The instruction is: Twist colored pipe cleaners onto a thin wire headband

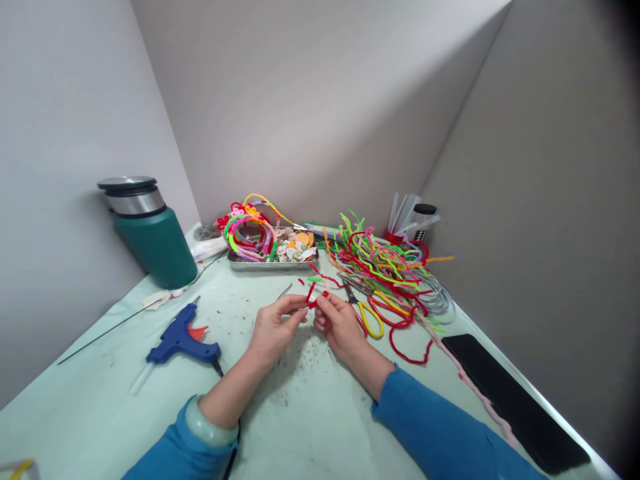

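Observation:
My left hand (276,328) and my right hand (340,323) meet over the middle of the pale green table (310,413). Both pinch a short red pipe cleaner piece (313,295) bent into a small loop between their fingertips. A thin metal rod (285,291) pokes out past the left fingers; whether that hand holds it, I cannot tell. Tiny fluff scraps lie scattered under the hands. Both sleeves are blue, and a pale bangle sits on the left wrist.
A blue glue gun (181,339) lies left. A green flask (150,233) stands far left. At the back, a metal tray (273,260) holds coloured loops. A pile of pipe cleaners (385,263), yellow-handled scissors (367,313), a black phone (510,400) at right.

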Action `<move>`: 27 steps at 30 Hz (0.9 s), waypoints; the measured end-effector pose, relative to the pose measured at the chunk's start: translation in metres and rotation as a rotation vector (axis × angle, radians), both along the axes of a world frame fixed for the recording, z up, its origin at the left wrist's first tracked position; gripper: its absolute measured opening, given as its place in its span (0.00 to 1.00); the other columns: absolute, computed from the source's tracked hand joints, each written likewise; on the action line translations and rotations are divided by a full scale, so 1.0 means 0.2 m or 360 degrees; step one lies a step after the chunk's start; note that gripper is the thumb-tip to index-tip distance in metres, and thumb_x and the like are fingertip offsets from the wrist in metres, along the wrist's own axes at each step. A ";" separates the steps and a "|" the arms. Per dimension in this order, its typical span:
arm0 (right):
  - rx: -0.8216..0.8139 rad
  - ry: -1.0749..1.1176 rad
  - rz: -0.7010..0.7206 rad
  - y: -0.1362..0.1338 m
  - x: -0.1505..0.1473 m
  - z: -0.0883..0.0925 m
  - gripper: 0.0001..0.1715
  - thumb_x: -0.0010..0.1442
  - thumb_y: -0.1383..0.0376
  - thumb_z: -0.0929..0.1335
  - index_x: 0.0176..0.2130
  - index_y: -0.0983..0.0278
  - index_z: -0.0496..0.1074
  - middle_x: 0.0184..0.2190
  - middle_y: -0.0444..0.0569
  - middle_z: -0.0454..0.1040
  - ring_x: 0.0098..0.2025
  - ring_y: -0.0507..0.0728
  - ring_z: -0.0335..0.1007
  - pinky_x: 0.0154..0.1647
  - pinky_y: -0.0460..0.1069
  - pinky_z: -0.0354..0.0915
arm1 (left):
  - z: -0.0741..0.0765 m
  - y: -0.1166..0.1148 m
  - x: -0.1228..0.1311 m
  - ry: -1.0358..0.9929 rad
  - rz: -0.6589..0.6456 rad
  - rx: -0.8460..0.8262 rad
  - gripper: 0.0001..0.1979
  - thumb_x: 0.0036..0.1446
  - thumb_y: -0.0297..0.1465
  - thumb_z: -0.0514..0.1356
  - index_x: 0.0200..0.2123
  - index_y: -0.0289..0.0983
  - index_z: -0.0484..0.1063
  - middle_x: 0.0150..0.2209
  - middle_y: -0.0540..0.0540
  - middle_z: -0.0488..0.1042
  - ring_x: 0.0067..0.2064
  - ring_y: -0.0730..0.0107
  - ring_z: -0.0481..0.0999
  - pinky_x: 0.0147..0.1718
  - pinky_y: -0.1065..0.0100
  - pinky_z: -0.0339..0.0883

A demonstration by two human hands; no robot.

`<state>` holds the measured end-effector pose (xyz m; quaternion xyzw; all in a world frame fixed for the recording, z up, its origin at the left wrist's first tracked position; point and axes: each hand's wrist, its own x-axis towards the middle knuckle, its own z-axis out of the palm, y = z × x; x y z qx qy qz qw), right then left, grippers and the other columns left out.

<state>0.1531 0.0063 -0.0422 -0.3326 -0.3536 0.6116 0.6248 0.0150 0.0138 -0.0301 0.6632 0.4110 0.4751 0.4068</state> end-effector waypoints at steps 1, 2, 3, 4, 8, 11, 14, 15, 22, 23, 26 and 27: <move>0.0010 -0.0002 0.0001 0.00 0.00 0.00 0.14 0.48 0.59 0.71 0.24 0.64 0.64 0.17 0.38 0.59 0.18 0.46 0.52 0.19 0.43 0.51 | 0.01 0.00 0.00 0.0022 0.0015 -0.0002 0.11 0.49 0.28 0.58 0.38 0.35 0.73 0.37 0.45 0.77 0.36 0.67 0.77 0.36 0.68 0.71; 0.0018 -0.0005 0.0002 0.00 0.00 0.00 0.14 0.49 0.59 0.71 0.24 0.64 0.64 0.17 0.38 0.59 0.19 0.46 0.51 0.19 0.43 0.51 | 0.01 -0.01 0.00 0.0047 0.0035 -0.0005 0.10 0.49 0.28 0.58 0.37 0.35 0.74 0.35 0.46 0.78 0.34 0.68 0.77 0.36 0.69 0.71; 0.0021 -0.0007 0.0002 0.00 0.00 -0.01 0.14 0.49 0.59 0.71 0.23 0.64 0.64 0.17 0.38 0.59 0.19 0.46 0.51 0.19 0.43 0.51 | 0.02 -0.01 0.00 0.0070 0.0054 -0.0005 0.10 0.49 0.28 0.58 0.36 0.34 0.74 0.34 0.46 0.78 0.33 0.68 0.77 0.35 0.69 0.71; 0.0022 -0.0008 0.0001 0.00 0.00 -0.01 0.14 0.49 0.59 0.71 0.23 0.64 0.64 0.18 0.38 0.59 0.19 0.46 0.51 0.19 0.43 0.51 | 0.02 -0.01 0.00 0.0091 0.0069 0.0003 0.09 0.49 0.28 0.58 0.35 0.34 0.75 0.33 0.46 0.78 0.31 0.69 0.77 0.34 0.69 0.71; 0.0017 0.0014 0.0009 0.01 0.00 -0.02 0.13 0.49 0.60 0.71 0.25 0.64 0.65 0.18 0.38 0.59 0.19 0.46 0.51 0.19 0.43 0.51 | 0.02 -0.01 0.00 0.0195 0.0118 0.0125 0.09 0.50 0.29 0.58 0.34 0.36 0.76 0.32 0.46 0.79 0.31 0.68 0.77 0.34 0.68 0.70; 0.0025 0.0048 0.0025 0.01 0.01 -0.02 0.12 0.50 0.61 0.70 0.25 0.65 0.65 0.17 0.38 0.59 0.19 0.46 0.51 0.19 0.43 0.50 | 0.02 -0.01 -0.01 0.0248 0.0135 0.0184 0.09 0.50 0.29 0.58 0.34 0.37 0.77 0.33 0.46 0.79 0.34 0.67 0.76 0.36 0.68 0.69; 0.0039 0.0042 0.0033 0.00 0.01 -0.02 0.12 0.51 0.61 0.70 0.24 0.65 0.64 0.17 0.38 0.59 0.19 0.46 0.52 0.19 0.43 0.50 | 0.04 -0.02 -0.01 0.0212 0.0072 0.0103 0.10 0.50 0.31 0.57 0.34 0.35 0.76 0.33 0.46 0.78 0.31 0.70 0.75 0.33 0.70 0.68; 0.0044 0.0030 0.0034 0.00 0.01 -0.02 0.12 0.51 0.61 0.70 0.24 0.65 0.64 0.17 0.38 0.59 0.19 0.46 0.52 0.19 0.43 0.50 | 0.04 -0.02 -0.01 0.0185 0.0045 0.0062 0.11 0.51 0.32 0.57 0.35 0.35 0.76 0.31 0.46 0.78 0.29 0.71 0.74 0.30 0.71 0.67; 0.0066 -0.0151 0.0039 -0.01 0.00 -0.02 0.13 0.50 0.58 0.70 0.24 0.64 0.65 0.16 0.38 0.59 0.18 0.47 0.52 0.19 0.43 0.50 | 0.07 -0.01 -0.01 0.0083 -0.0028 -0.0208 0.17 0.55 0.40 0.52 0.30 0.32 0.73 0.18 0.51 0.71 0.17 0.78 0.62 0.17 0.76 0.55; 0.0068 -0.0164 0.0042 -0.01 0.00 -0.02 0.13 0.50 0.58 0.70 0.24 0.64 0.65 0.15 0.38 0.59 0.18 0.47 0.52 0.19 0.43 0.51 | 0.07 -0.01 -0.01 0.0126 -0.0043 -0.0197 0.19 0.55 0.41 0.52 0.26 0.32 0.73 0.16 0.52 0.69 0.16 0.79 0.60 0.17 0.76 0.54; 0.0060 -0.0151 0.0050 -0.01 0.00 -0.02 0.13 0.49 0.58 0.70 0.25 0.64 0.65 0.16 0.37 0.58 0.18 0.47 0.52 0.19 0.43 0.50 | 0.07 -0.01 -0.01 0.0226 -0.0053 -0.0153 0.21 0.54 0.43 0.53 0.20 0.33 0.71 0.13 0.54 0.63 0.17 0.80 0.57 0.17 0.76 0.51; 0.0054 -0.0145 0.0045 -0.01 0.00 -0.02 0.13 0.49 0.58 0.70 0.25 0.64 0.66 0.17 0.37 0.58 0.18 0.46 0.51 0.19 0.43 0.49 | 0.07 -0.01 -0.01 0.0233 -0.0054 -0.0152 0.20 0.53 0.42 0.54 0.20 0.33 0.71 0.14 0.53 0.63 0.17 0.80 0.58 0.17 0.76 0.51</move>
